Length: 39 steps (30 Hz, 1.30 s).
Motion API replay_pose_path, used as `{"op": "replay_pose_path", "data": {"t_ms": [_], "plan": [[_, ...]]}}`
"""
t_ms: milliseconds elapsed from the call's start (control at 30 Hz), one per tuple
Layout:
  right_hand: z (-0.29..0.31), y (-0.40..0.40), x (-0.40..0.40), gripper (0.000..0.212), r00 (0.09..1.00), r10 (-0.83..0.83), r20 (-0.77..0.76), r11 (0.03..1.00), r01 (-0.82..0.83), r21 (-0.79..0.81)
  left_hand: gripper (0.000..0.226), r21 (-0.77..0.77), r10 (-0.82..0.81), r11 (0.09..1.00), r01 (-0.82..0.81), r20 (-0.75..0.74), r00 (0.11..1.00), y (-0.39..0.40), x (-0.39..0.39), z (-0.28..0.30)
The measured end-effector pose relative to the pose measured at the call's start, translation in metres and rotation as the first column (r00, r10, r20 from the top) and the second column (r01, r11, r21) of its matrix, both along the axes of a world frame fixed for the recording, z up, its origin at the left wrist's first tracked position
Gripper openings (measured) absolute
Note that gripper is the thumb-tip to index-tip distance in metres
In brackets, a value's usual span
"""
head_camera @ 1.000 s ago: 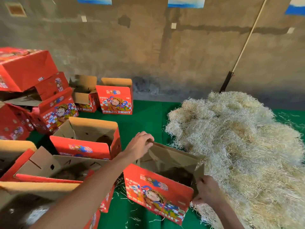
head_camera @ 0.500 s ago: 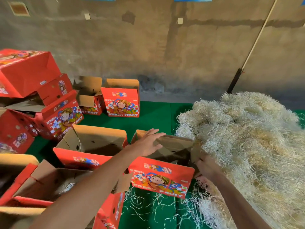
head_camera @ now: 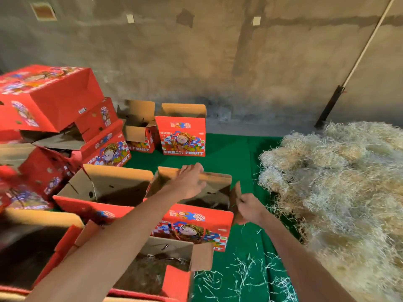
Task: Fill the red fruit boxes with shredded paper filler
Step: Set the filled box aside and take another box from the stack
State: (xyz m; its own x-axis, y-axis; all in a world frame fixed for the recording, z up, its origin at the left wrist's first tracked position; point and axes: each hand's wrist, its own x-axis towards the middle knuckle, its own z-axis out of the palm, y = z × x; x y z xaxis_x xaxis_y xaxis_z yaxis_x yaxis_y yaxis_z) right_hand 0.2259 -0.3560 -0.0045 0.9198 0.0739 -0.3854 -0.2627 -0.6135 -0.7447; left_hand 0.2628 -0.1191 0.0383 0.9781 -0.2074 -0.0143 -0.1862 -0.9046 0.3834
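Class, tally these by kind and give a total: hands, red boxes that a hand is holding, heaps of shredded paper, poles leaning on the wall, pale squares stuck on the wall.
Hands: 2, left hand and right hand
Held red box: 1
Shredded paper heap: 1
Pole: 1
Pale wall squares: 2
Total: 7

Green cloth (head_camera: 229, 153) covers the floor beyond and below the hands. Bare concrete wall (head_camera: 218, 68) far beyond them, w/ pale tags (head_camera: 130, 18) stuck up top and a rusty vent plate (head_camera: 43, 11) at upper left. Long pole (head_camera: 359, 53) w/ dark lower end leans on wall, off to the right.
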Motion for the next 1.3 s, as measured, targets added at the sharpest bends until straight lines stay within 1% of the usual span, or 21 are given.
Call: {"op": "replay_pose_path", "data": {"t_ms": [67,133,267,333,367,400,433,467,500,533,567,633,667,767,800,833,933,1033,1100,1167,1300], "plan": [[-0.002,0.029,0.007,0.028,1.000,0.029,-0.009,0.999,-0.029,0.021,0.032,0.006,0.034,0.999,-0.035,0.044,0.998,0.014,0.002,0.002],[-0.001,0.058,0.012,0.026,0.998,0.058,-0.009,0.998,-0.058,0.036,0.029,0.048,0.059,0.997,-0.064,0.097,0.994,0.028,0.005,0.003],[0.001,0.114,0.022,0.025,0.989,0.149,0.016,0.989,-0.149,0.012,0.019,0.059,0.104,0.992,-0.110,0.101,0.989,0.060,0.010,0.000],[-0.001,0.141,0.029,0.029,0.987,0.162,-0.009,0.986,-0.161,0.047,0.022,0.051,0.131,0.989,-0.136,0.084,0.988,0.073,0.013,0.001],[-0.001,0.153,0.031,0.030,0.984,0.173,-0.033,0.981,-0.169,0.099,0.026,0.055,0.142,0.988,-0.146,0.074,0.987,0.079,0.014,0.001],[0.000,0.163,0.032,0.027,0.979,0.196,-0.061,0.971,-0.185,0.152,0.029,0.061,0.149,0.986,-0.153,0.071,0.986,0.085,0.015,0.002],[0.001,0.169,0.034,0.020,0.967,0.239,-0.085,0.958,-0.221,0.184,0.031,0.064,0.152,0.986,-0.157,0.069,0.986,0.089,0.017,0.003],[0.003,0.171,0.037,0.020,0.945,0.315,-0.086,0.937,-0.296,0.186,0.033,0.057,0.155,0.986,-0.159,0.067,0.986,0.093,0.020,0.005],[0.006,0.169,0.045,0.033,0.921,0.379,-0.087,0.915,-0.360,0.181,0.032,0.039,0.159,0.986,-0.162,0.066,0.985,0.097,0.023,0.008],[0.011,0.167,0.054,0.042,0.913,0.401,-0.075,0.908,-0.385,0.167,0.030,0.013,0.166,0.986,-0.168,0.069,0.984,0.101,0.028,0.011],[0.018,0.166,0.067,0.042,0.924,0.382,-0.031,0.917,-0.374,0.141,0.027,-0.017,0.174,0.985,-0.173,0.079,0.982,0.106,0.033,0.015],[0.033,0.166,0.097,0.028,0.954,0.278,0.110,0.957,-0.284,0.051,0.020,-0.076,0.166,0.984,-0.159,0.097,0.981,0.115,0.048,0.023],[0.041,0.166,0.115,0.021,0.954,0.244,0.176,0.968,-0.249,0.008,0.018,-0.113,0.149,0.984,-0.138,0.094,0.984,0.119,0.057,0.028],[0.065,0.171,0.164,0.009,0.904,0.256,0.343,0.967,-0.246,-0.072,0.024,-0.244,0.121,0.964,-0.103,0.061,0.991,0.126,0.090,0.043],[0.071,0.173,0.180,0.009,0.885,0.266,0.381,0.964,-0.254,-0.083,0.027,-0.256,0.126,0.961,-0.106,0.064,0.990,0.129,0.101,0.047],[0.076,0.175,0.195,0.015,0.874,0.271,0.404,0.962,-0.257,-0.091,0.029,-0.255,0.134,0.960,-0.113,0.066,0.989,0.131,0.114,0.050],[0.081,0.185,0.237,0.030,0.869,0.272,0.413,0.962,-0.226,-0.156,0.042,-0.201,0.134,0.972,-0.119,0.065,0.989,0.138,0.149,0.057],[0.083,0.190,0.274,0.044,0.863,0.314,0.395,0.928,-0.191,-0.321,0.050,-0.133,0.165,0.979,-0.155,0.067,0.984,0.146,0.181,0.062],[0.083,0.187,0.297,0.057,0.854,0.365,0.370,0.875,-0.178,-0.451,0.056,-0.120,0.180,0.978,-0.173,0.055,0.982,0.150,0.199,0.062],[0.084,0.182,0.318,0.064,0.840,0.422,0.340,0.809,-0.180,-0.560,0.061,-0.101,0.197,0.976,-0.191,0.052,0.979,0.155,0.216,0.061],[0.081,0.183,0.350,0.068,0.827,0.475,0.300,0.728,-0.178,-0.662,0.067,-0.037,0.208,0.978,-0.206,0.057,0.976,0.166,0.246,0.057]]}}
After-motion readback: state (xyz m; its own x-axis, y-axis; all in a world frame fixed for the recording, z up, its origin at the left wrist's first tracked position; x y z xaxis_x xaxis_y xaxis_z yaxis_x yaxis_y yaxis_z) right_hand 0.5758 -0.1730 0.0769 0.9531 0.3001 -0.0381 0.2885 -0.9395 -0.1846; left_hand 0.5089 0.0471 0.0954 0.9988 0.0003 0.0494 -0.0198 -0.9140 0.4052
